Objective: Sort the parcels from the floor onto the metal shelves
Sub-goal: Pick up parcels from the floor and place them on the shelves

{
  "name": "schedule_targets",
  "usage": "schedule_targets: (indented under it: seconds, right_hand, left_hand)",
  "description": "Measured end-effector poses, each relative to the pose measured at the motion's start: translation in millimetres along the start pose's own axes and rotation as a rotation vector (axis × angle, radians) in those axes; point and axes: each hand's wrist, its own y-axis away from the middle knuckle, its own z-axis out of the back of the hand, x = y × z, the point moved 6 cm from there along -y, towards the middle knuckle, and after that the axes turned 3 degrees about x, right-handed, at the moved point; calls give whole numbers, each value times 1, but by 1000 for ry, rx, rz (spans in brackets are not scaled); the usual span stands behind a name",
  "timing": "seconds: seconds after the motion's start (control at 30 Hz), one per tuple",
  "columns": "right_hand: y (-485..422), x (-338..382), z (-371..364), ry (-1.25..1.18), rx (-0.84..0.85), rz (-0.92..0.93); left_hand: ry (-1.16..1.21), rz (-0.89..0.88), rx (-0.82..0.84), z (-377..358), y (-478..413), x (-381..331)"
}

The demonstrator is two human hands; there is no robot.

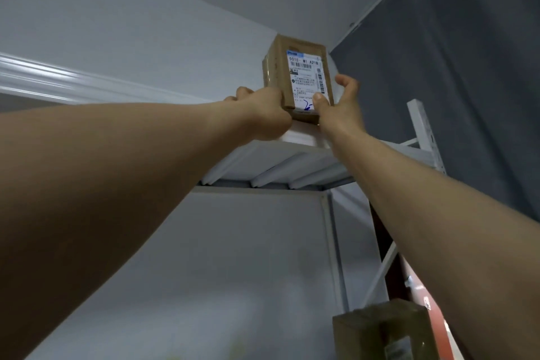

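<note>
A brown cardboard parcel with a white shipping label stands upright at the front edge of the white metal top shelf, seen from below. My left hand grips its lower left side. My right hand holds its lower right corner, thumb pressed on the label and fingers spread beside the box. Both arms reach high overhead. The parcel's base is hidden by my hands, so I cannot tell whether it rests on the shelf.
A white shelf upright rises at the right against a dark grey wall. Another cardboard parcel sits on a lower level at the bottom right. A pale wall and ceiling lie behind.
</note>
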Motion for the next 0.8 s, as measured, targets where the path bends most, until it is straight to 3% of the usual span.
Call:
schedule_targets:
  seconds: [0.2,0.6,0.8]
  right_hand:
    - [-25,-50,13,212,43,-19]
    - [-44,-72,27,398,-121,-133]
    - [-59,-103,52,334,-93,-233]
  left_hand:
    - [-349,-148,-15,-51,-31,-41]
    - [-615,-237,-240,-67,-35,-45]
    - [-632,-338,-289,-69,-28,-44]
